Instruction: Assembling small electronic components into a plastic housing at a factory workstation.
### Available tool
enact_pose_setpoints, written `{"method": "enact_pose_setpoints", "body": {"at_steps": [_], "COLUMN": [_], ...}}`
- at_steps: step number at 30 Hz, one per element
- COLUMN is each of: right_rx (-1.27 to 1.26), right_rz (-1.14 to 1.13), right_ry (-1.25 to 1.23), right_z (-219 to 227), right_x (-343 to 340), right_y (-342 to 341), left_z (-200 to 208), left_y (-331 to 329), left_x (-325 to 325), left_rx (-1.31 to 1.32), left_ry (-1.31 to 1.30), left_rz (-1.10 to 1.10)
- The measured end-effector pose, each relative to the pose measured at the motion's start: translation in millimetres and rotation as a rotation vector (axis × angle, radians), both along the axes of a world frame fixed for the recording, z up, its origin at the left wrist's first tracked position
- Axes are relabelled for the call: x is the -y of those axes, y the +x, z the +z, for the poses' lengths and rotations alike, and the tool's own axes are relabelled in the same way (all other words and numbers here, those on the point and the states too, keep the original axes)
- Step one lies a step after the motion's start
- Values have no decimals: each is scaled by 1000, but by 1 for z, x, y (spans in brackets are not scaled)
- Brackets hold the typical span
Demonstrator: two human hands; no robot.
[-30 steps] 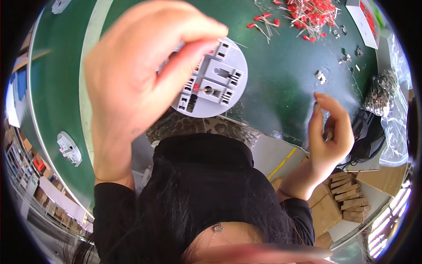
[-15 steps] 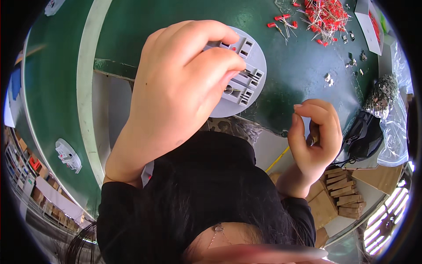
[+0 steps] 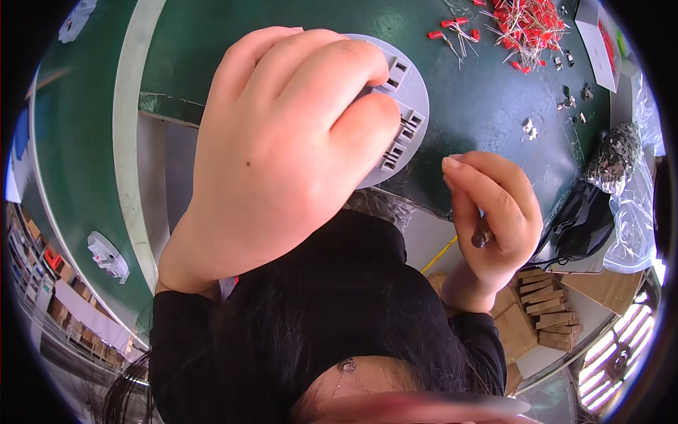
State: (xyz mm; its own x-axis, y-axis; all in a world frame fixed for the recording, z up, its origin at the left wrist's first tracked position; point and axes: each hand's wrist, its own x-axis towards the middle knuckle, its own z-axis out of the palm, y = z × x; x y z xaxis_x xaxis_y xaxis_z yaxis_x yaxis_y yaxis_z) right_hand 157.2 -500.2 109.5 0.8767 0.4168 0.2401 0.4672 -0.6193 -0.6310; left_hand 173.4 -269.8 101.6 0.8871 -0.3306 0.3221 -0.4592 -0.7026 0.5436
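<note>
While the left hand (image 3: 282, 148) is holding the round grey plastic part (image 3: 399, 113) up over the green desk (image 3: 494, 106), its slots are facing right. The right hand (image 3: 494, 212) is waiting just beside it, pinching a small dark tool (image 3: 482, 237).

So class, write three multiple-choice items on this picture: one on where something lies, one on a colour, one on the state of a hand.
1. Where does the pile of red-tipped parts lie?
A. on the green table, far right
B. in the plastic bag
C. on the cardboard strips

2. What colour is the round slotted plate?
A. red
B. grey
C. black

3. What is the left hand doing?
A. resting flat on the table
B. hanging open in the air
C. gripping the round plate

Answers: 1 A, the pile sits on the green top near the upper right. 2 B, its rim shows pale grey. 3 C, the fingers wrap over the plate.
</note>
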Motion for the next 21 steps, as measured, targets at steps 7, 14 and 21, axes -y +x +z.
{"method": "enact_pose_setpoints", "body": {"at_steps": [7,14,21], "right_rx": [14,144,168], "right_rz": [-185,22,143], "right_ry": [-3,-148,-272], "right_z": [-3,3,10], "right_x": [-10,-10,-5], "right_y": [3,21,31], "left_z": [-9,-11,-9], "left_y": [10,3,1], "left_x": [-7,2,5], "left_rx": [-125,-205,-246], "left_ry": [-165,-267,-272], "left_rz": [-59,3,8]}}
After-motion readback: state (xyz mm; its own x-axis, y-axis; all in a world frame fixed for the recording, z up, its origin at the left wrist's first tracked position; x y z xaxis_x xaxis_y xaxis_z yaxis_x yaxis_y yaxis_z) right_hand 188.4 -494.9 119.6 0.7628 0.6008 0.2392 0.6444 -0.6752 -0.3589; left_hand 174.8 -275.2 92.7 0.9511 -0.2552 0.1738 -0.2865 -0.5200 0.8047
